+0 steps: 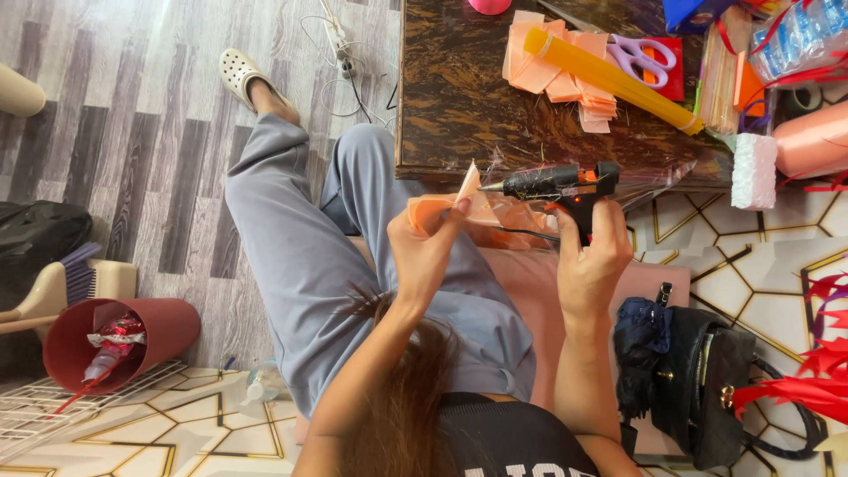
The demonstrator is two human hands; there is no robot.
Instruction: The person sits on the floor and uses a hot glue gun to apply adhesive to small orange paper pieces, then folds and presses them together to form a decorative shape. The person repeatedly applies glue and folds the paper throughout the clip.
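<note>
1. Right hand (590, 256) wraps the grip of a black glue gun (565, 185); fingers closed around the handle; nozzle points left, tip at the folded paper.
2. Left hand (428, 252) pinches a peach folded paper piece (473, 199); fingers closed on it, thumb on top; piece held upright just in front of the tabletop edge, above the person's lap.
3. More peach paper (512, 221) sits bunched between the two hands, below the gun.
4. Dark marbled tabletop (459, 97) just beyond the hands; on it a stack of peach paper squares (552, 71), a long yellow-orange roll (609, 79) lying diagonally across them, purple-handled scissors (640, 57) on a red card.
5. White foam block (753, 172) at the tabletop's right corner; peach ribbon spool (813, 141) just beside it.
6. Person sits on the floor in grey trousers (300, 256), legs stretched left; black handbag (715, 380) to their right; red ribbon bits (817, 362) near it.
7. Maroon bin (132, 340) lies tipped on its side at the left; brush (84, 278) near it.
</note>
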